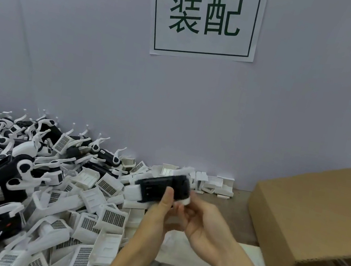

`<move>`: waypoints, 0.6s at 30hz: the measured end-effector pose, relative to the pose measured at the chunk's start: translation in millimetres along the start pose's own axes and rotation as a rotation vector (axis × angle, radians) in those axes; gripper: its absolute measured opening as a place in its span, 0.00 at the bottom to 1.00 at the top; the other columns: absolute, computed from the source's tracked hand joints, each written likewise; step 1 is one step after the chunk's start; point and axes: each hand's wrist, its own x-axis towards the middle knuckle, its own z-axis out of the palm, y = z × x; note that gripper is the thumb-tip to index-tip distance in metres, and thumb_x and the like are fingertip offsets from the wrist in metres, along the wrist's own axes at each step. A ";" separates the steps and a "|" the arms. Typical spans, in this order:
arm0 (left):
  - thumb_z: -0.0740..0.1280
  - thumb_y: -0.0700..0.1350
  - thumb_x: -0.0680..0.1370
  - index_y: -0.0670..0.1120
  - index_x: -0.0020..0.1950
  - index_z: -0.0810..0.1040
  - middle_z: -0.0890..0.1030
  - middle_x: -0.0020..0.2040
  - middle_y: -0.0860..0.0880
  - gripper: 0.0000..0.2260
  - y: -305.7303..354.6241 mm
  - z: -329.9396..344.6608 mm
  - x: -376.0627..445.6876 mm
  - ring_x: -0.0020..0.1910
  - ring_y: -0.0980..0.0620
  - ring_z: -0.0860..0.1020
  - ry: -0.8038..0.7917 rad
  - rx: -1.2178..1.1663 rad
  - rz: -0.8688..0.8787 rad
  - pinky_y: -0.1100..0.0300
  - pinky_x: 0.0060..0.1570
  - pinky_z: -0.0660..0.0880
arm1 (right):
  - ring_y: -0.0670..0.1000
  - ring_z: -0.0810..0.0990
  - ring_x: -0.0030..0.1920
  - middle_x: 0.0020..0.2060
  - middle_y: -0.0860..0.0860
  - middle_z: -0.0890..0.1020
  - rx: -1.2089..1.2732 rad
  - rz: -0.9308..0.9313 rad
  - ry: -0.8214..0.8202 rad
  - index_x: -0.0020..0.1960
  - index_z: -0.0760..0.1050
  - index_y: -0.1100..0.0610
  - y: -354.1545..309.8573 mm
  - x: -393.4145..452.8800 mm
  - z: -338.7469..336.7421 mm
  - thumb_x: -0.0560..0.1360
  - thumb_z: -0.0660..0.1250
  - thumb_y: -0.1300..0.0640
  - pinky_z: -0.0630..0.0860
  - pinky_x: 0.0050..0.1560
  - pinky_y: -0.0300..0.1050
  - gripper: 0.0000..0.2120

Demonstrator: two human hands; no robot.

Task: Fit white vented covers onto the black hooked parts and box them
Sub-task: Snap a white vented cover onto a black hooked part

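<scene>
I have one black part (162, 188) lifted clear of the bench (238, 215), held in front of me between both hands. My left hand (160, 211) pinches it from below, thumb pressed on its near face; my right hand (204, 221) curls round its right end, where something white shows at the fingertips. The part is blurred, so I cannot tell whether a white cover is seated on it or only half on.

That is my main worry: if the cover sits skewed, pressing harder could bend a tab or leave it loose. A slip would drop the piece into the pile of covers (95, 219) and black parts (0, 173) on my left, where it would be lost. The cardboard box (318, 217) lies to my right, flap low, so the piece could catch on the flap.
</scene>
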 end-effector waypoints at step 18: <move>0.70 0.48 0.79 0.47 0.50 0.84 0.87 0.42 0.53 0.06 -6.7 -6.7 7.1 0.44 0.57 0.85 0.232 0.248 0.058 0.70 0.38 0.76 | 0.39 0.76 0.59 0.58 0.38 0.77 -1.498 -0.542 0.132 0.69 0.69 0.44 28.8 9.5 -16.7 0.69 0.70 0.44 0.78 0.60 0.42 0.29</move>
